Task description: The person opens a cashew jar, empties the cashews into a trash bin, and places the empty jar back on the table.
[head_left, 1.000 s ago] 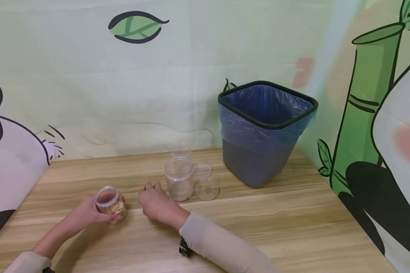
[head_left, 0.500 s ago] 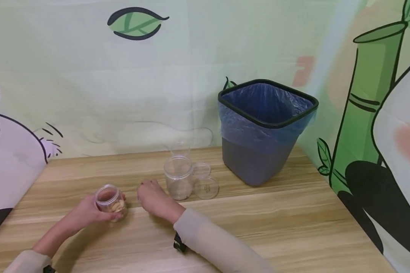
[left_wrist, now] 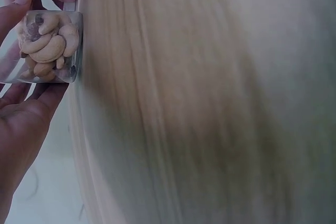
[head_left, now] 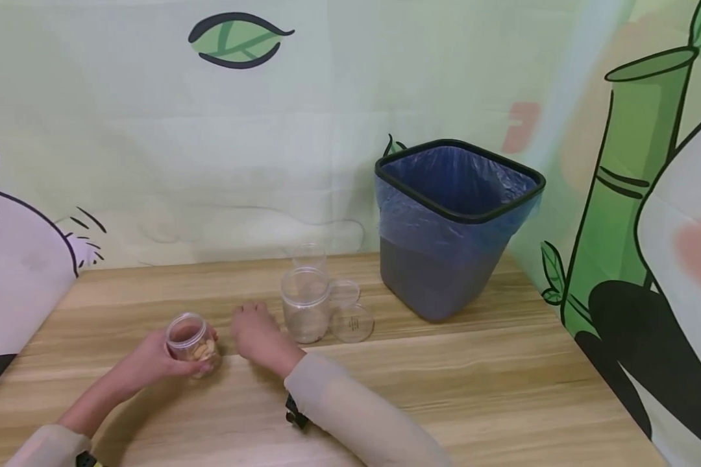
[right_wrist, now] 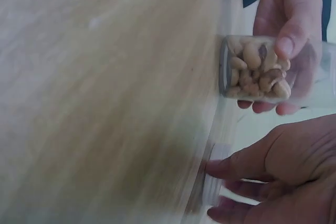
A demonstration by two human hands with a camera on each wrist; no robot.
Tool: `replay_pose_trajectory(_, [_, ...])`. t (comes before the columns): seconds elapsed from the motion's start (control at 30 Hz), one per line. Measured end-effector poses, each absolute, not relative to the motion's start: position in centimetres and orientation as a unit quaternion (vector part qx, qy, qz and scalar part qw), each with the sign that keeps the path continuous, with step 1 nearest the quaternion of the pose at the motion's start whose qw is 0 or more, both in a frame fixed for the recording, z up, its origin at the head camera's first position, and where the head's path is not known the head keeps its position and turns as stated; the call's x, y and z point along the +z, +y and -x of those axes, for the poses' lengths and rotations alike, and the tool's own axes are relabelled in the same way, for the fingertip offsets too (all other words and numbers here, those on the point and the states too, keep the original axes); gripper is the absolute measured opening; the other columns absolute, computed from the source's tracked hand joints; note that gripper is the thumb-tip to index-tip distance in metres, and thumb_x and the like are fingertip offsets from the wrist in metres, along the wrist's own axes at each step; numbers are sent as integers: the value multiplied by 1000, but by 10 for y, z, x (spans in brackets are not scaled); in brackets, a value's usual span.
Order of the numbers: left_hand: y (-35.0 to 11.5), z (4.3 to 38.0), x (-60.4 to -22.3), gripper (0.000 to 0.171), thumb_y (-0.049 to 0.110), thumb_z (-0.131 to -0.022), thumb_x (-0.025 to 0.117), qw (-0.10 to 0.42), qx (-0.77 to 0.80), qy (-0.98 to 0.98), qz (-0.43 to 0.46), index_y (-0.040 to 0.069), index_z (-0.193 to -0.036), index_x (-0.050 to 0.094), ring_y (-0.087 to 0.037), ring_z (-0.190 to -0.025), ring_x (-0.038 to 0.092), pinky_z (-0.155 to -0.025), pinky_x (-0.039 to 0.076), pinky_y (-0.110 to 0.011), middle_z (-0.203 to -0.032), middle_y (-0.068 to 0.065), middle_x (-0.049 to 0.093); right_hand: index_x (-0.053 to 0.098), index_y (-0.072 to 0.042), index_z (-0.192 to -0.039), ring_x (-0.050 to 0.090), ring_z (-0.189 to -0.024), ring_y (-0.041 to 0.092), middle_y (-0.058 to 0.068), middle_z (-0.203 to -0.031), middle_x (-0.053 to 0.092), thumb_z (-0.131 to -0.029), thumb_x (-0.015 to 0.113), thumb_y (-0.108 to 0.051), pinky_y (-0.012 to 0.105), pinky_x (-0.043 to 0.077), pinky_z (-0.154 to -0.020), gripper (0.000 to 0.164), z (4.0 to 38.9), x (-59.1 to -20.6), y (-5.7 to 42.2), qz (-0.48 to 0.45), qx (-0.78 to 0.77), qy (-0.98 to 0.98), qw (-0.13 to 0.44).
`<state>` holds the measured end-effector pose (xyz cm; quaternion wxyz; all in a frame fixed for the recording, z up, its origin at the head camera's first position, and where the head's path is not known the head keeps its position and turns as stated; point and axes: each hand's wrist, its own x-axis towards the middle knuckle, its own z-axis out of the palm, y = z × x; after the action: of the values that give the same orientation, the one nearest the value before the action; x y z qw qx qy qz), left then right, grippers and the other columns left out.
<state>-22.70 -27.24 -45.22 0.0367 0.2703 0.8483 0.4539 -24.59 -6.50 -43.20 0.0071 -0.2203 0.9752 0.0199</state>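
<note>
My left hand [head_left: 152, 358] holds an open clear plastic jar [head_left: 188, 352] upright at the left of the wooden table, thumb on the near side. Cashews [left_wrist: 51, 51] fill the jar's lower part. To the jar's right, my right hand [head_left: 263, 338] reaches down to the tabletop. Its thumb and fingers pinch the edge of a clear lid [right_wrist: 211, 188] with a ridged rim, seen in the right wrist view. In the head view the hand hides this lid.
Just right of my right hand stands a larger clear jar [head_left: 306, 311], with another clear container [head_left: 309, 255] behind it. Two clear round lids, one nearer [head_left: 353, 323] and one farther [head_left: 344, 292], lie beside it. A bin [head_left: 432, 279] lined with a blue bag stands at back right.
My right hand and forearm have shifted slightly left, toward the jar of cashews. The left hand keeps its hold on that jar in nearly the same place.
</note>
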Motion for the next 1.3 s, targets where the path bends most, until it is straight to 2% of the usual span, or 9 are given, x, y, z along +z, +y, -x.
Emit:
replay_pose_trajectory(0.1, [-272,227,-453,50,14,-77,90,33,450,850,-273,7,-121,66,-3,-100,67,-86,50,-15,-115,-11,73,62,-15,-123,51,-109,13,-2,-117,58,-93,70,-21,24,49,-85,32,241,-430,-68,174,21,984,24])
replay_pose_trajectory(0.2, [-270,228,-453,49,13,-77,90,29,451,847,-281,7,-119,67,-3,-100,67,-85,50,-16,-115,-13,72,60,-14,-123,50,-106,14,0,-115,57,-96,64,-22,24,50,-79,28,238,-427,-69,134,8,991,31])
replay_pose_trajectory(0.33, [-268,229,-450,49,11,-77,89,33,454,841,-292,5,-120,66,-4,-101,67,-85,50,-15,-115,-15,72,59,-13,-123,51,-106,15,1,-115,56,-98,63,-24,25,50,-81,28,237,-421,-65,119,-8,993,23])
replay_pose_trajectory(0.6, [-270,226,-449,54,11,-80,87,61,457,844,-274,0,-126,61,-3,-102,65,-85,52,-18,-117,-13,71,59,-15,-122,59,-98,10,-4,-112,63,-89,76,-20,20,49,-86,37,231,-396,-53,213,-38,976,-20])
replay_pose_trajectory(0.8, [-272,227,-453,53,7,-81,86,64,468,835,-282,-3,-126,60,-3,-101,66,-84,53,-19,-115,-12,72,54,-15,-141,65,-85,8,-4,-112,69,-90,77,-22,18,52,-69,56,223,-363,-37,236,-126,963,-23])
replay_pose_trajectory(0.97, [-271,227,-452,51,7,-82,84,79,474,828,-289,-3,-125,59,-6,-100,66,-84,53,-20,-115,-15,70,47,-14,-149,42,-49,2,-3,-119,71,-95,68,-17,15,38,-46,58,212,-334,-16,273,-194,942,-21])
replay_pose_trajectory(1.1, [-270,229,-452,49,6,-83,83,83,473,827,-293,-3,-125,59,-5,-100,66,-83,53,-20,-114,-15,70,44,-15,-151,29,-42,1,-2,-139,63,-97,64,-17,15,30,-41,58,201,-312,7,293,-234,927,-25])
replay_pose_trajectory(1.2, [-270,229,-451,50,7,-83,84,80,465,833,-288,-3,-125,60,-4,-98,66,-81,53,-20,-112,-14,71,43,-16,-152,33,-44,5,-1,-141,61,-99,62,-18,17,32,-44,57,195,-296,27,304,-254,917,-35])
replay_pose_trajectory(1.3, [-269,229,-450,51,9,-83,84,83,461,837,-284,-3,-126,60,-5,-99,66,-82,53,-21,-113,-14,71,43,-17,-151,60,-70,7,1,-141,62,-99,61,-17,19,44,-59,55,190,-281,50,306,-271,911,-54])
